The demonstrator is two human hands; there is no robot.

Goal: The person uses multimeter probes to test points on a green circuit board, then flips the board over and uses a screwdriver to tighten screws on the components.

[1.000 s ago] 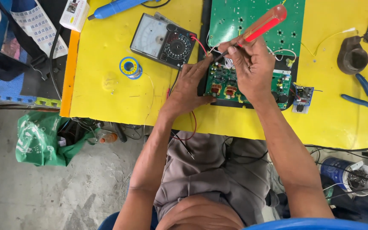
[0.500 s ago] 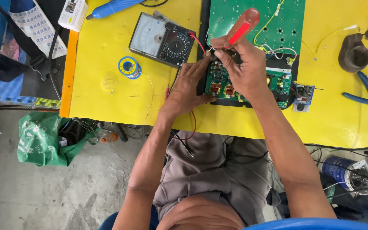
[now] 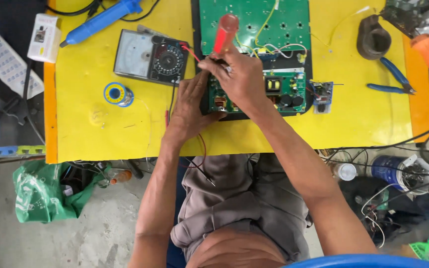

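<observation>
My right hand [image 3: 239, 79] grips a screwdriver with a red handle [image 3: 224, 33], held nearly upright over the left part of a small green circuit board [image 3: 284, 92]. My left hand [image 3: 189, 106] lies flat against that board's left edge and steadies it. A larger green circuit board [image 3: 254, 22] sits just behind, joined to the small one by several yellow and white wires. Both boards rest on a yellow table [image 3: 105, 129]. The screwdriver's tip is hidden behind my right hand.
An analog multimeter [image 3: 150, 55] with red and black leads lies left of the boards, a solder spool [image 3: 116, 94] nearer the table's left. A blue soldering tool [image 3: 100, 20] is at the back, blue-handled pliers [image 3: 391, 79] and a dark round holder [image 3: 373, 43] at the right. A green bag [image 3: 40, 193] is on the floor.
My right hand has shifted left along the small board and swung the screwdriver from a slant up to nearly vertical. My left hand has stayed on the board's edge.
</observation>
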